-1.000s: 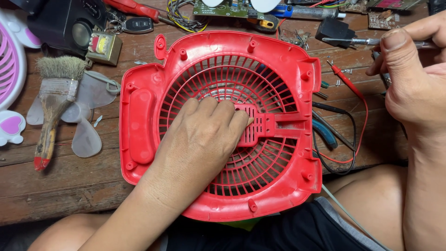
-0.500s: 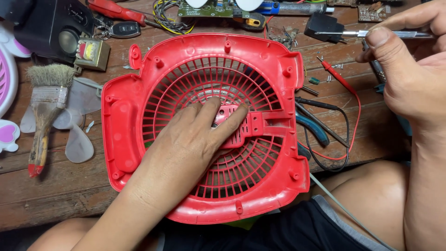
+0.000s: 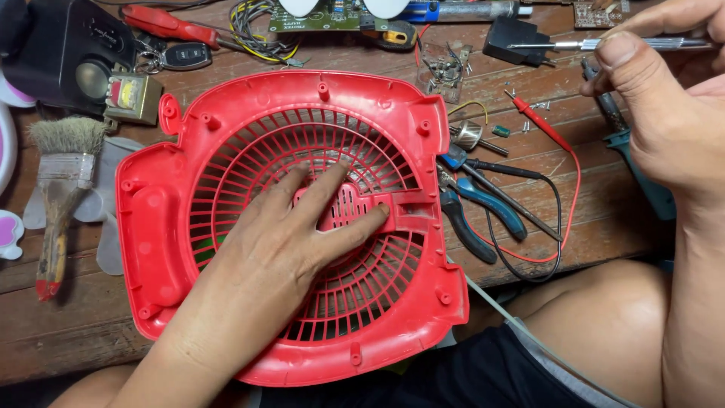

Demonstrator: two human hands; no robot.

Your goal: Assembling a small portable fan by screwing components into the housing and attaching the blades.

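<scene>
My left hand (image 3: 291, 242): spread flat, palm down, fingers apart, pressing on the middle of the red fan grille (image 3: 294, 219); it grips nothing, only rests on the plastic.
My left fingertips (image 3: 380, 214): lie over the small slotted hub at the grille's centre, the thumb reaching toward the flat arm that runs to the right rim.
My right hand (image 3: 668, 113): closed around a slim metal screwdriver (image 3: 604, 44), thumb pressed along the shaft, held above the table's right side.
Screwdriver: lies nearly level, its tip pointing left toward a small black adapter (image 3: 507, 38).
Red fan grille: inner side up on the wooden table (image 3: 589, 219), its near edge hanging over toward my lap.
Right of the grille: blue-handled pliers (image 3: 483, 208), just beside the rim, and a red test probe (image 3: 536, 125) with its looping lead.
Left of the grille: a worn paintbrush (image 3: 60, 189), well apart from my hands.
Far edge: a green circuit board (image 3: 317, 17) and a red-handled tool (image 3: 170, 24).
</scene>
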